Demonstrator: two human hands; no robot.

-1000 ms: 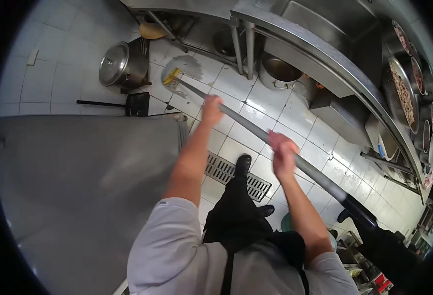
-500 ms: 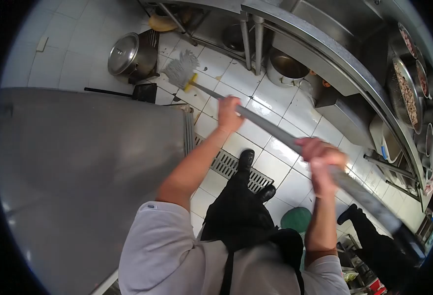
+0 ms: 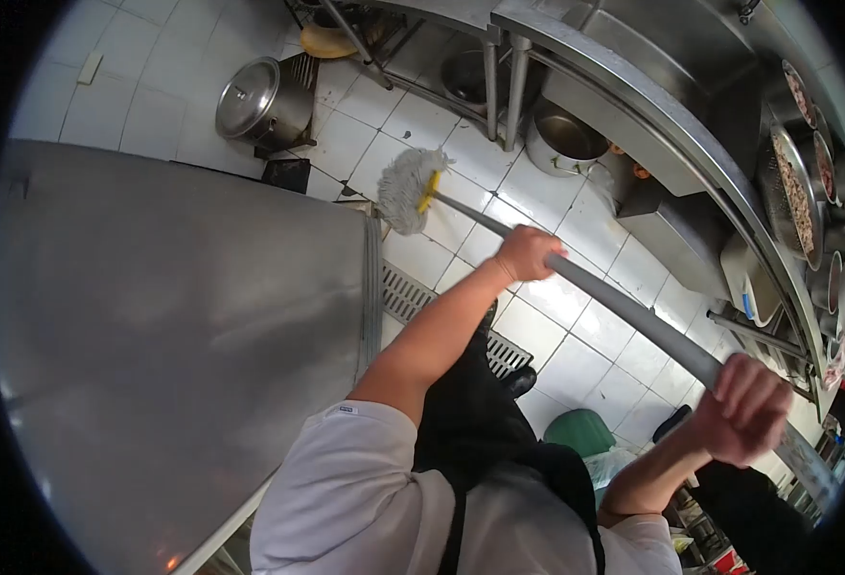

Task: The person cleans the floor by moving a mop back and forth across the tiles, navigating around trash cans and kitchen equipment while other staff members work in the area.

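Observation:
A mop [image 3: 633,311] with a long grey handle runs slantwise across the view. Its grey string head [image 3: 407,192], set in a yellow clamp, lies on the white tiled floor [image 3: 537,331]. My left hand [image 3: 530,254] is closed around the lower part of the handle, not far above the clamp. Farther up the shaft, my right hand [image 3: 746,410] has its fingers curled round the handle, slightly blurred. Beyond that hand the handle's upper end runs on toward the lower right.
A large grey metal surface [image 3: 192,307] fills the left side. Lidded pot [image 3: 250,91] and open pot [image 3: 566,139] stand on the floor. A steel sink counter [image 3: 624,101] curves along the right, with food trays [image 3: 794,196]. A floor drain grate [image 3: 408,292] and green bin [image 3: 578,431] are near my feet.
The mop head has been pulled back and to the right across the tiles. Both hands have moved rightward and lower in view with the handle, still gripping it.

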